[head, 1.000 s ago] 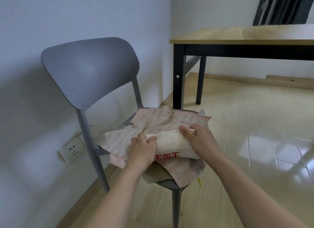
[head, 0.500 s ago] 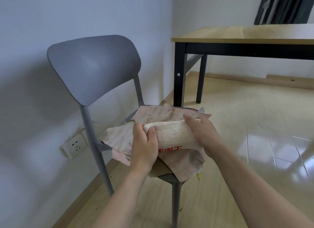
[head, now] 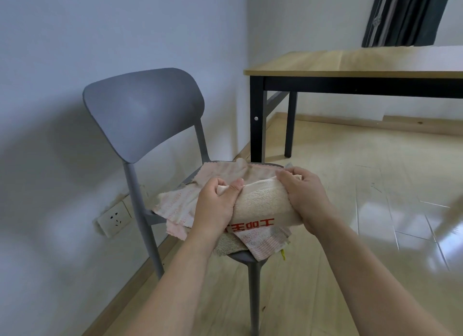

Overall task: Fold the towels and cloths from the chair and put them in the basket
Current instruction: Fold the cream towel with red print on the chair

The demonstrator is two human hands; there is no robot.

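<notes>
A folded cream towel (head: 263,205) with red printed characters lies across the pile on the grey chair (head: 142,110). My left hand (head: 215,205) grips its left end, thumb on top. My right hand (head: 305,197) grips its right end, fingers curled over the far edge. Under it lie pink patterned cloths (head: 175,205) spread over the seat, and a beige towel (head: 228,248) peeks out at the front edge. No basket is in view.
A wooden table (head: 350,64) with black legs stands behind and to the right of the chair. A wall socket (head: 115,220) sits low on the wall at the left. Glossy wooden floor (head: 375,210) spreads to the right. Dark curtains (head: 406,14) hang at the top right.
Both hands have closed more tightly round the ends of the cream towel and lifted it slightly off the pile. The view has drifted a little.
</notes>
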